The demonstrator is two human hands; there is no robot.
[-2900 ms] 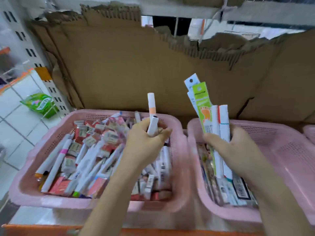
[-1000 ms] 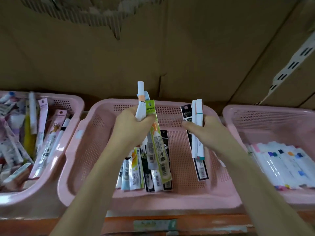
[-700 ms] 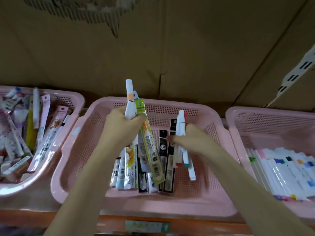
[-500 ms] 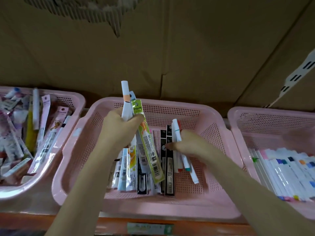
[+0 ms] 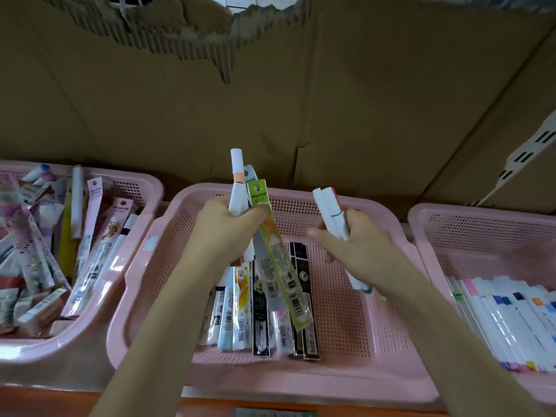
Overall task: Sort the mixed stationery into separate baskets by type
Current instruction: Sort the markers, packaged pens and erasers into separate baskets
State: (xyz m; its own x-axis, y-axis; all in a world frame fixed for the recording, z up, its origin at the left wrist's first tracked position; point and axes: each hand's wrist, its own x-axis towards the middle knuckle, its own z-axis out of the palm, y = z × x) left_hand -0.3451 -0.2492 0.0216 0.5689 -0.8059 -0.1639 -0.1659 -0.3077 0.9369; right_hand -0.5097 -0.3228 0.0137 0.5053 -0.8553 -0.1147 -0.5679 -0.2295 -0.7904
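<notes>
Over the middle pink basket, whose floor carries a row of packaged pens, the left hand grips a white marker and a green pen packet. The right hand has its fingers curled round several white markers. At the shelf's back edge stands torn cardboard.

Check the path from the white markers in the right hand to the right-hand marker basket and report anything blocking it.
Nothing visible blocks it. The right hand grips white markers over the middle pink basket; the right pink basket beside it lies open-topped.
</notes>
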